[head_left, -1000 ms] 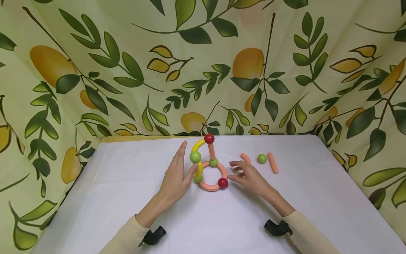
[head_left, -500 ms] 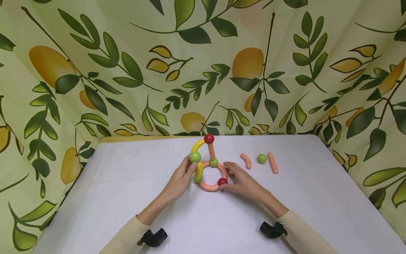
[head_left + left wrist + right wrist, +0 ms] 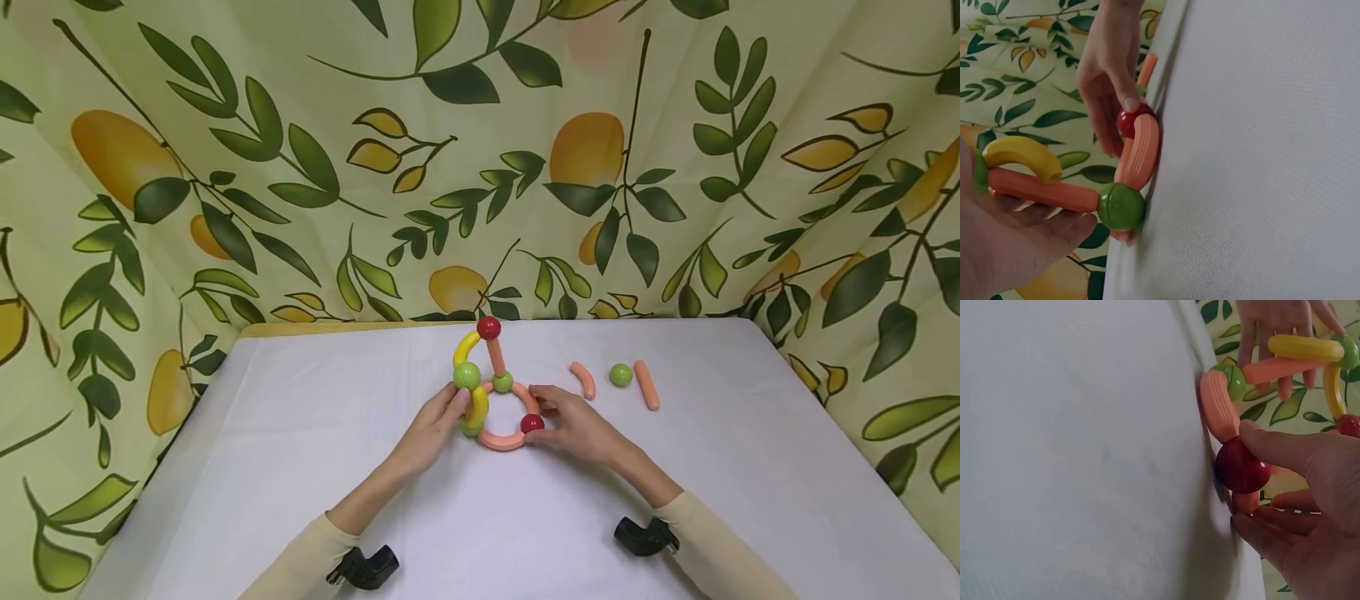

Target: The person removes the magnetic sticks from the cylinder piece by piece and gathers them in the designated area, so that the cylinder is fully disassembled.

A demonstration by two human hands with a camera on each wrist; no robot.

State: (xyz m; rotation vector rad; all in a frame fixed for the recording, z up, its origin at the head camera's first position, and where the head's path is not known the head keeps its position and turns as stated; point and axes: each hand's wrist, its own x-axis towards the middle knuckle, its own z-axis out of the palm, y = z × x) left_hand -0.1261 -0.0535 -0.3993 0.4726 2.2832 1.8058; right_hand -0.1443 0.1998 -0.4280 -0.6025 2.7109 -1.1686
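A ball-and-rod toy structure (image 3: pixel 503 443) stands on the table, its base a ring of curved salmon rods. A straight salmon rod (image 3: pixel 1041 189) rises from the green ball (image 3: pixel 1122 206) of the ring, with a yellow curved rod (image 3: pixel 1022 154) beside it. The upper green ball (image 3: pixel 467 375) joins yellow rods, and a red ball (image 3: pixel 488 327) tops the structure. My left hand (image 3: pixel 429 427) holds the upright side, thumb at the upper green ball and fingers behind the salmon rod. My right hand (image 3: pixel 581 425) grips the ring at its red ball (image 3: pixel 1242 465), thumb above, fingers below.
To the right lie a loose curved salmon rod (image 3: pixel 582 380), a green ball (image 3: pixel 621 375) and a straight salmon rod (image 3: pixel 647 385). A white cloth covers the table (image 3: pixel 300 408). Behind it hangs a fruit-and-leaf patterned curtain (image 3: pixel 480 167).
Both hands have closed in on the structure and taken hold. The right hand moved left to the ring's red ball. The structure has turned slightly, its yellow side shifting right.
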